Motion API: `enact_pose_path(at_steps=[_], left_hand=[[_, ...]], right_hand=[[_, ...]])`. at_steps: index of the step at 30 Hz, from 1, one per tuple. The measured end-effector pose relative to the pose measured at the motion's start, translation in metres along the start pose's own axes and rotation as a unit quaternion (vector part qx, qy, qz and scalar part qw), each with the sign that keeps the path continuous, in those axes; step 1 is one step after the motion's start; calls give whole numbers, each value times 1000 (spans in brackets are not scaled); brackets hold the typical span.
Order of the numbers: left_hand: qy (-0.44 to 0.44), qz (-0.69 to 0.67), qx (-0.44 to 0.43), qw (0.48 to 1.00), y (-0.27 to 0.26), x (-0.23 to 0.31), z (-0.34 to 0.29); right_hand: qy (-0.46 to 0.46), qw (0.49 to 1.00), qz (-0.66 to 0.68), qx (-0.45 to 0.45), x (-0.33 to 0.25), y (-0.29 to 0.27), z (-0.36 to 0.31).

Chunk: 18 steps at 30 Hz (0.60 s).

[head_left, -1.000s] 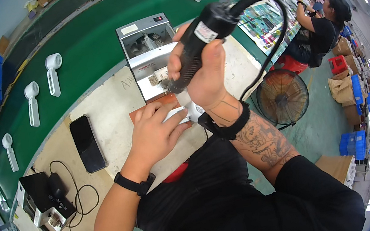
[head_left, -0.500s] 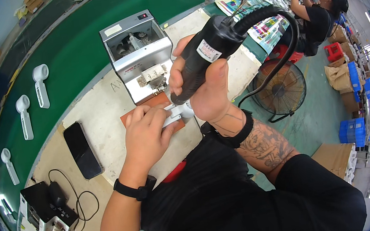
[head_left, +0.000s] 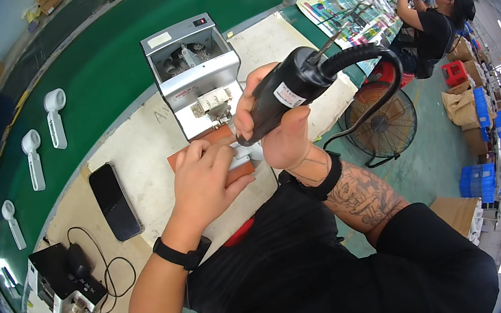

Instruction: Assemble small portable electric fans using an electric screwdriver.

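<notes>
My right hand (head_left: 290, 141) is wrapped round a black electric screwdriver (head_left: 266, 106), its nose pointing down to the left. A thick black cable runs out of its upper end. Directly under the nose is a white plastic part (head_left: 243, 156), mostly covered by my hands. My left hand (head_left: 202, 185) presses the part with bent fingers on an orange-brown pad (head_left: 241, 172), the thumb stretched along the pad's near side. The screwdriver's tip and its contact with the part are hidden. Just beyond the pad stands a grey screw feeder (head_left: 196, 68) with loose screws in its tray.
Several white handheld pieces (head_left: 56, 120) lie on the green conveyor belt (head_left: 102, 55). On the bench are a black phone (head_left: 114, 201) and a second device (head_left: 66, 278) with a looped cable. A floor fan (head_left: 380, 122) stands at right; co-workers (head_left: 436, 18) are farther off.
My left thumb has moved away from the white part toward the pad's near edge. The screwdriver has lowered slightly and tilted a little flatter. The whole view has shifted slightly.
</notes>
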<state>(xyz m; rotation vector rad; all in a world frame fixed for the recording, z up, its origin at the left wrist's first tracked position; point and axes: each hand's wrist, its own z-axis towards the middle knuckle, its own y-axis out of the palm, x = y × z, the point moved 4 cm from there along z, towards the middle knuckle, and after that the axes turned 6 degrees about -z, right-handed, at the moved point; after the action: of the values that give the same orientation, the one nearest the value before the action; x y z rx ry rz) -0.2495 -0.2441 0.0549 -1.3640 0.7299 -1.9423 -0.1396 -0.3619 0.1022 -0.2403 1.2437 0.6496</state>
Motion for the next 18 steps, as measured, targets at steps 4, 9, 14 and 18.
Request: enact_pose_path(at_steps=[4,9,14,18], left_hand=[[0,25,-20,999,-2,6,0],[70,23,-14,997,-3,20,4],[89,41,-59,993,5,21,7],[95,54,-43,993,5,24,0]], right_hand=[[-7,1000,-2,2,-9,2,2],[-21,999,18,41,-30,-15,1],[-80,993,70,52,-62,-20,10],[-76,996,13,44,-60,-6,12]])
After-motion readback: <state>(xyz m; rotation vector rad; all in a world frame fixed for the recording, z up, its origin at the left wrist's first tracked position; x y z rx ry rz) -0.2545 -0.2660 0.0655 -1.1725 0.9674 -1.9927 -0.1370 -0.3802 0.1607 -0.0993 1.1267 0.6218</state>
